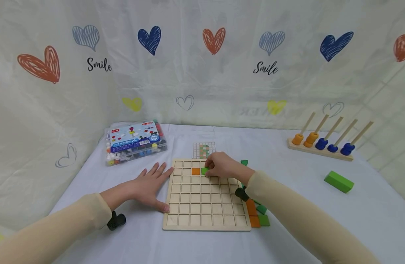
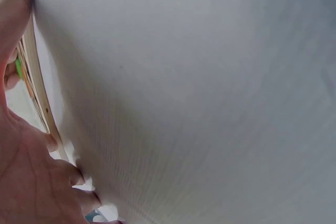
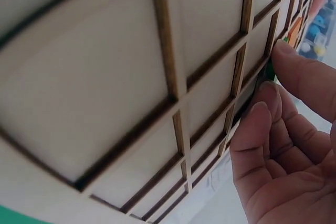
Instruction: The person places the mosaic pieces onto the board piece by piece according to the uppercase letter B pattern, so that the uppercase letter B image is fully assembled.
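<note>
A wooden grid board lies flat on the table. In its second row from the top an orange square tile sits in a cell. Just right of it, my right hand pinches a green square tile between thumb and fingers, at the neighbouring cell. The right wrist view shows the thumb and fingertips around the green tile, which is mostly hidden. My left hand is spread beside the board's left edge, thumb and a finger touching it; the left wrist view shows the palm along that edge.
Orange tiles and green tiles lie along the board's right side, partly under my right arm. A small pattern card is behind the board. A plastic box stands back left; a peg stand and green block are right.
</note>
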`<state>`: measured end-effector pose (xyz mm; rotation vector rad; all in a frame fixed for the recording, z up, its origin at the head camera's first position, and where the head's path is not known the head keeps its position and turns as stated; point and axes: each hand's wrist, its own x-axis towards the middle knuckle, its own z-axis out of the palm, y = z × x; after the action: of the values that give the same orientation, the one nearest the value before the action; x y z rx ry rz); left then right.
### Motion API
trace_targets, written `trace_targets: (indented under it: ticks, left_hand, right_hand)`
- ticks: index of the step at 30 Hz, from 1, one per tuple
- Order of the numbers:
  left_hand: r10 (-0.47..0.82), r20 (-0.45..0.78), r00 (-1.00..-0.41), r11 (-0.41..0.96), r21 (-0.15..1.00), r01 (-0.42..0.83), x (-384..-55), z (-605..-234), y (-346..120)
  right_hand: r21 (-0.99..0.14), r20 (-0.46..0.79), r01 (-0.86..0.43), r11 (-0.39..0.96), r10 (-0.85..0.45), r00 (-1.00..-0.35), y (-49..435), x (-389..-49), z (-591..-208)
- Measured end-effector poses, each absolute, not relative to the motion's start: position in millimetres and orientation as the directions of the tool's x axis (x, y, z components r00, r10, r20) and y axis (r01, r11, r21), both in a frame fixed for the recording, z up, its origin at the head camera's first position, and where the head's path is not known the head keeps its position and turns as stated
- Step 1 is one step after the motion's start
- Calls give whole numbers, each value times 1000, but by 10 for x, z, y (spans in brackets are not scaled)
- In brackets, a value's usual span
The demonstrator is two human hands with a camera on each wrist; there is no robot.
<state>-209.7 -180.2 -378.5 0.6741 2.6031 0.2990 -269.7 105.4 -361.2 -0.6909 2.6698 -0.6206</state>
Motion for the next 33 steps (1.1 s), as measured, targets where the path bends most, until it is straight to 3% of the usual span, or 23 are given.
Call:
trace_targets:
  ticks: [21, 33]
  left_hand:
    - [497, -359, -790, 862, 310, 401, -2108, -3797, -1803]
    - [494, -360, -791, 864, 304, 402, -2106, -3799, -1806]
  right_hand:
    - [-484, -152, -363, 796, -485, -861, 1004, -2648, -3585]
    - [-523, -146, -363, 771, -501, -853, 1365, -2642, -3464]
